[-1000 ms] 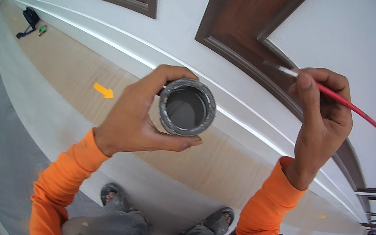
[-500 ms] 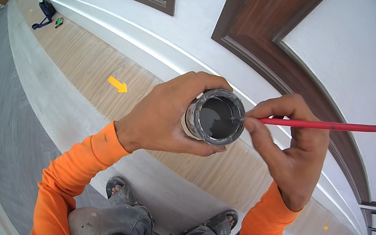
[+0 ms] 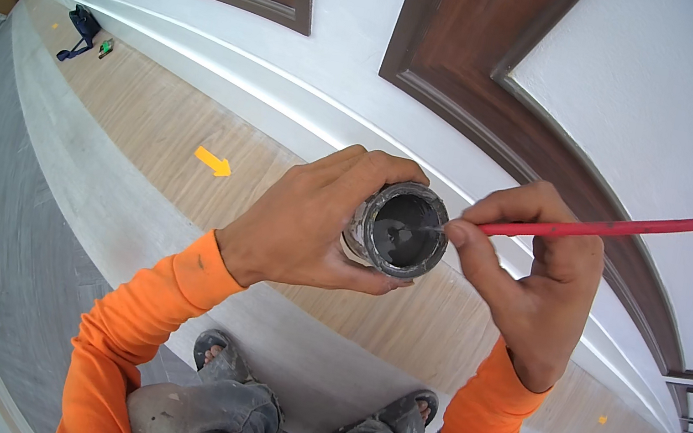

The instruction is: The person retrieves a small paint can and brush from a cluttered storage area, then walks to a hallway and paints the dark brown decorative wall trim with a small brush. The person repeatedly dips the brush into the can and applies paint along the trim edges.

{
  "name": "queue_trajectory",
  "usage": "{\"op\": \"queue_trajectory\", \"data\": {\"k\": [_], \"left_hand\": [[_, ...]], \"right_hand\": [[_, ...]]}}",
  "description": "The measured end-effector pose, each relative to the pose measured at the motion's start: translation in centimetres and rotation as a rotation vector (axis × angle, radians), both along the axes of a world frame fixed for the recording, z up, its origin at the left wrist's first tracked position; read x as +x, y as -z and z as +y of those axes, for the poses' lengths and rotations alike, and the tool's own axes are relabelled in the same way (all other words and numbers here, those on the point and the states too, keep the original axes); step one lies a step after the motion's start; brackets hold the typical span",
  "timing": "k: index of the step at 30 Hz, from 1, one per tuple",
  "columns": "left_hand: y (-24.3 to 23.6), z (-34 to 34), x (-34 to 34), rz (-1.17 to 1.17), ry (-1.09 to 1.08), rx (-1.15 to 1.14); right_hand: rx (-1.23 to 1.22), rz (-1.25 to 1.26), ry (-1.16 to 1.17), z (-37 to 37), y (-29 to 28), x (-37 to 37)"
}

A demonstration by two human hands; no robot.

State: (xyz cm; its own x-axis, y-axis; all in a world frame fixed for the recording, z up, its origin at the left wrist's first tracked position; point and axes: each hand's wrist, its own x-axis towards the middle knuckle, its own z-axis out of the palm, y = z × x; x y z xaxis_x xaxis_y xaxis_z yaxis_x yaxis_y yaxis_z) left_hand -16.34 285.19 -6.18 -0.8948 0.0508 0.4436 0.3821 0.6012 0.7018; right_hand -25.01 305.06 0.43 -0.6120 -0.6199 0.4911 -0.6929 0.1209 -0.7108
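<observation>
My left hand (image 3: 323, 217) is wrapped round a small paint jar (image 3: 369, 248) with a paint-smeared rim. Its mouth is tilted up toward me, and dark grey paint (image 3: 402, 249) lies inside. Between the thumb and fingers of my right hand (image 3: 541, 269) is a thin paintbrush with a red handle (image 3: 604, 229). The handle points out to the right. The brush's tip reaches over the right rim into the jar's mouth, and its bristles are hard to make out against the grey.
A white wall and skirting with brown wooden panel frames (image 3: 464, 24) run along the far side. On the wood-look floor strip (image 3: 143, 106) is a yellow arrow (image 3: 212, 161). A dark bag (image 3: 84, 22) and a small green item (image 3: 106, 47) lie at far left. My sandalled feet are below.
The jar has shifted slightly right and down and tips a little differently, showing more of its inner wall. The brush handle slants more steeply.
</observation>
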Motion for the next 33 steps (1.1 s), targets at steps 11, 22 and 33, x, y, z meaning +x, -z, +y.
{"op": "queue_trajectory", "data": {"k": [11,22,33], "left_hand": [[-0.4,0.2,0.0,-0.059,0.009,-0.016],[-0.8,-0.6,-0.1,-0.060,-0.006,0.155],[-0.1,-0.1,-2.5,0.016,-0.077,0.297]], "right_hand": [[0.010,-0.364,-0.198,0.3,1.7,-1.1],[-0.474,-0.526,-0.091,-0.3,3.5,-0.9],[-0.720,-0.511,-0.041,-1.6,5.0,-1.1]]}}
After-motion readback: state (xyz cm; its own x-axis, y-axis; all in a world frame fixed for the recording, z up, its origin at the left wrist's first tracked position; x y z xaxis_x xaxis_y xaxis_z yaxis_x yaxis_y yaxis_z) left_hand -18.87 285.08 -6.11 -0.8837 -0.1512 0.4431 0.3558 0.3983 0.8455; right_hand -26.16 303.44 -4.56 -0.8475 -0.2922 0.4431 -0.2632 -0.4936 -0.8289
